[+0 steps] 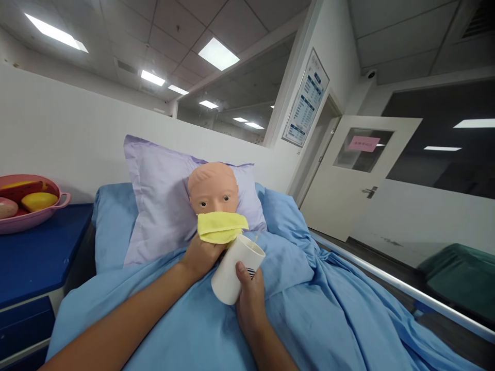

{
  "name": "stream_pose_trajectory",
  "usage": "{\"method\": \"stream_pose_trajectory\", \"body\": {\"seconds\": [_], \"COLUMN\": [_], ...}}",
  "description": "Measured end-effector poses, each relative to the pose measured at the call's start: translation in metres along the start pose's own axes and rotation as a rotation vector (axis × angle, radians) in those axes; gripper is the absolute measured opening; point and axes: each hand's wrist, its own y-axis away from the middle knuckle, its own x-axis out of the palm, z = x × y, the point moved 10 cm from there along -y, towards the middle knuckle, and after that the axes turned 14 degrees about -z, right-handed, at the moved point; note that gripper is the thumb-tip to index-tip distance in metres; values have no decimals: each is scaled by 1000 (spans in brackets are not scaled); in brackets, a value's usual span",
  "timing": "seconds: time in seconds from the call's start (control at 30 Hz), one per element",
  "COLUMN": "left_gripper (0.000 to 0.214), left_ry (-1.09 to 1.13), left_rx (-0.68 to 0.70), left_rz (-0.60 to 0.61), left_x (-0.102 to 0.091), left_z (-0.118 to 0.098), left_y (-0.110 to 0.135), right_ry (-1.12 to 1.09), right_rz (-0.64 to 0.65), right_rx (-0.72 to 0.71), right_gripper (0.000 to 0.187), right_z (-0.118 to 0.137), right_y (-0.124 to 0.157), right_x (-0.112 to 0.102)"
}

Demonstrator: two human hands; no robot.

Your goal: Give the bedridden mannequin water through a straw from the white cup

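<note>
The folded yellow cloth (221,227), soft and slightly rumpled, lies across the mouth and chin of a smooth, peach-coloured plastic manikin head (212,186), pressed there from below by the left hand (201,255), whose fingers are curled up under the fabric. Just beside it and a little lower, the right hand (249,296) wraps around a plain white cup (234,273), a tapered cylinder tilted with its open rim toward the cloth and nearly touching its lower edge; the thumb rests on the cup's side next to a patch of dark stripes. The manikin's head leans on 1 puffy lilac pillow (154,206) with a flat flanged border, and a creased light-blue sheet (309,309) covers the body and bed. A metal rail (386,278) runs along the bed's right side. To the left, a glossy blue cabinet (34,257) carries a pink round bowl (34,219) with small handles, holding yellow and red fruit.
</note>
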Motion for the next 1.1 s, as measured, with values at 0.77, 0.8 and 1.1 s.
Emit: {"method": "stream_pose_trajectory", "body": {"seconds": [0.77,0.8,1.1], "left_gripper": [53,54,54], "left_ry": [1535,1564,1513], "left_rx": [-1756,-1756,-1749], "left_rz": [-585,-581,-574], "left_x": [-27,-25,-27], "left_z": [40,39,41], "left_y": [138,141,157], "right_ry": [142,150,158], "right_rz": [167,178,147], "right_rx": [-13,-9,42], "right_gripper": [56,56,56], "right_z": [3,2,-5], "right_y": [18,18,16], "right_x": [25,26,23]}}
